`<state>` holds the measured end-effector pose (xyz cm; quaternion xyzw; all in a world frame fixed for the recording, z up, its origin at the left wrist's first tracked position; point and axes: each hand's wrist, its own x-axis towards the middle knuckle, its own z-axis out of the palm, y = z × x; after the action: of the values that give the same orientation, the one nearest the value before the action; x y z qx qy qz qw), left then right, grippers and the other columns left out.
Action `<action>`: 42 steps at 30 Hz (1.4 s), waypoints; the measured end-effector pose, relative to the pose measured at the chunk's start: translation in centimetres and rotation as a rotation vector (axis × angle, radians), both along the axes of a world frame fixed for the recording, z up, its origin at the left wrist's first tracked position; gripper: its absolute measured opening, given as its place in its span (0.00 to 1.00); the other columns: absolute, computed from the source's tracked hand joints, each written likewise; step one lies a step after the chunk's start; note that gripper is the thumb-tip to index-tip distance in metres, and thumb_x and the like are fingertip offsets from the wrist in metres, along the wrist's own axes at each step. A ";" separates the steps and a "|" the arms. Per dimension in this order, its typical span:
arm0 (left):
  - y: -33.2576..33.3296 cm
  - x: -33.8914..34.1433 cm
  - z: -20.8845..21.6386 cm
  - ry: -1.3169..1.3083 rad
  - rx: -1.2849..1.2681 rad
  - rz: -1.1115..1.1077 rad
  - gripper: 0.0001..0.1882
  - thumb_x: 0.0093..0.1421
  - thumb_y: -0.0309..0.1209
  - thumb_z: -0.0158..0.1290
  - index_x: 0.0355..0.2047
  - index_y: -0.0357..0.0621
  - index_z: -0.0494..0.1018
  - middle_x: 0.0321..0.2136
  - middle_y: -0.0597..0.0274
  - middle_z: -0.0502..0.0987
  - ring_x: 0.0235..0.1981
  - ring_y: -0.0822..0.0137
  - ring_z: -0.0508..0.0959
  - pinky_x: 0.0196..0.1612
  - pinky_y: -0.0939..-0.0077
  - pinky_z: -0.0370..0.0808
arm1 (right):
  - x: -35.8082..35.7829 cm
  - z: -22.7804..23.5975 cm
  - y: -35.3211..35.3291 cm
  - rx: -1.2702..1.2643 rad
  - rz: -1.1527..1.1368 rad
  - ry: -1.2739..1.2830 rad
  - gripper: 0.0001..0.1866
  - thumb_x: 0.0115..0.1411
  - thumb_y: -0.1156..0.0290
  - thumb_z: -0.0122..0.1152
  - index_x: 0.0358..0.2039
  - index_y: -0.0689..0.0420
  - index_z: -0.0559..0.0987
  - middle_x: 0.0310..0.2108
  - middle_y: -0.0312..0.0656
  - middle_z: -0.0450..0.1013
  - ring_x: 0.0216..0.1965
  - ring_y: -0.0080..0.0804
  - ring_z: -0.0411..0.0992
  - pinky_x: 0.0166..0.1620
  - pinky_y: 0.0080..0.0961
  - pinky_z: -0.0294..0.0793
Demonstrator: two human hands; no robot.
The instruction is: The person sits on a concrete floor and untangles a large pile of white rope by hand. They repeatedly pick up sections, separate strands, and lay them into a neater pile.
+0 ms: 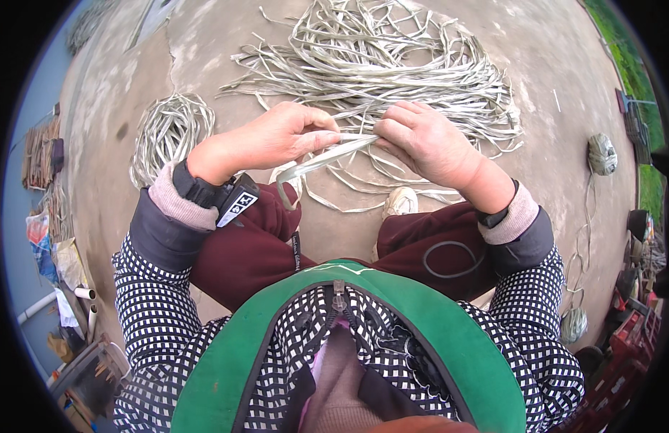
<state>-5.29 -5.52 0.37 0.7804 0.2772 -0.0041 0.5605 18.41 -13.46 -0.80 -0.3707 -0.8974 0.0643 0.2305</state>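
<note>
Green apron (460,328), pale strip (327,159) above concrete (543,65), grass (650,193) at right.

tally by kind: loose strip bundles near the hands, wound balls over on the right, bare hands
Loose bundles of silvery-white flat strip: 2 (big heap ahead, smaller bundle at left)
Round wound balls of silvery strip: 2 (farther ball, nearer ball)
Bare hands: 2 (left hand, right hand)
Total: 6

Bright, even daylight is spread across the concrete floor (551,187), only soft shadows cast; glints are caught by the far strips (414,88); left and right, edges are bowed, corners swallowed in black.
</note>
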 end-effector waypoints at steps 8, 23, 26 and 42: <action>-1.1 0.4 0.9 -0.179 0.290 0.199 0.19 0.62 0.35 0.51 0.17 0.38 0.68 0.10 0.71 0.60 0.15 0.81 0.58 0.18 0.80 0.57 | 0.1 0.3 0.7 0.060 -0.049 -0.088 0.07 0.53 0.68 0.59 0.28 0.54 0.70 0.26 0.37 0.65 0.32 0.34 0.68 0.36 0.30 0.67; 0.4 -1.3 1.7 -0.141 0.432 0.124 0.13 0.61 0.36 0.51 0.29 0.37 0.74 0.20 0.57 0.71 0.23 0.67 0.71 0.28 0.74 0.68 | 0.3 -0.4 1.9 0.122 -0.147 -0.153 0.08 0.55 0.68 0.57 0.27 0.56 0.69 0.22 0.39 0.67 0.28 0.39 0.70 0.30 0.33 0.71; 0.9 -1.4 0.9 -0.105 0.592 0.101 0.19 0.59 0.38 0.53 0.45 0.38 0.71 0.40 0.48 0.76 0.42 0.52 0.76 0.43 0.67 0.72 | -0.2 -1.3 1.6 -0.106 -0.213 -0.288 0.12 0.61 0.63 0.52 0.26 0.57 0.67 0.15 0.43 0.68 0.20 0.44 0.71 0.24 0.37 0.70; 9.8 -11.9 -1.4 0.200 0.884 0.523 0.09 0.54 0.27 0.53 0.36 0.40 0.75 0.31 0.53 0.78 0.34 0.58 0.78 0.39 0.68 0.74 | 1.1 -4.2 2.6 -0.492 -0.219 -0.120 0.10 0.59 0.66 0.55 0.29 0.60 0.71 0.22 0.51 0.72 0.27 0.51 0.71 0.30 0.41 0.69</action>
<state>-17.16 4.31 -1.00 0.8431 0.4900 0.1789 0.1308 19.50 -10.88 -4.96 -0.5133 -0.8215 0.2330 0.0853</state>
